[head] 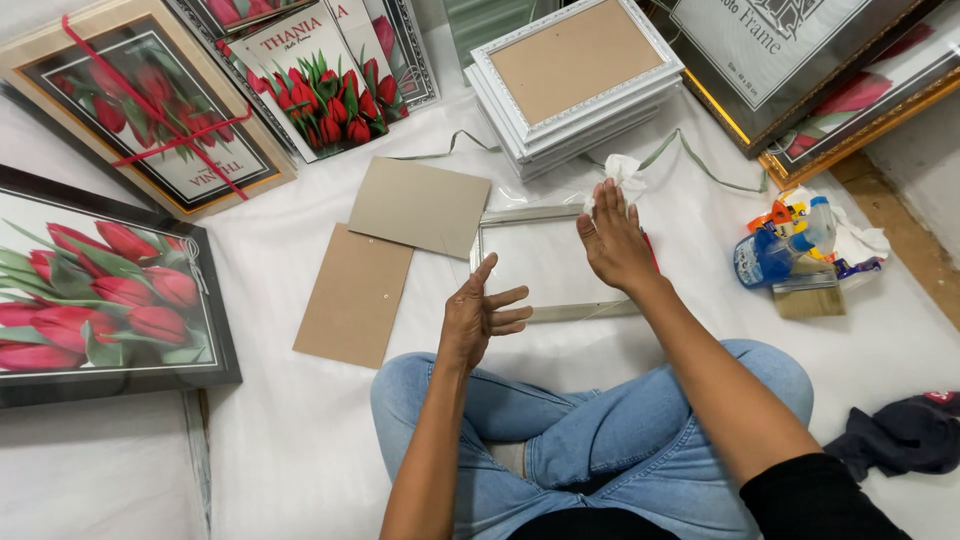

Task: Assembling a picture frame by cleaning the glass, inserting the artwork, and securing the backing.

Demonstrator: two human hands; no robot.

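Right hand (613, 243) presses a white cloth (622, 170) onto the silver frame (545, 262) at centre, fingers flat. Left hand (478, 315) hovers spread, empty; cardboard backings (385, 250) lie left.

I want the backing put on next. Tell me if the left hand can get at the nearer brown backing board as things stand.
Probably yes. The left hand hovers open and empty just right of the nearer backing board, which lies flat on the white sheet with nothing on it and nothing between them. The right hand is over the silver frame, out of the way.
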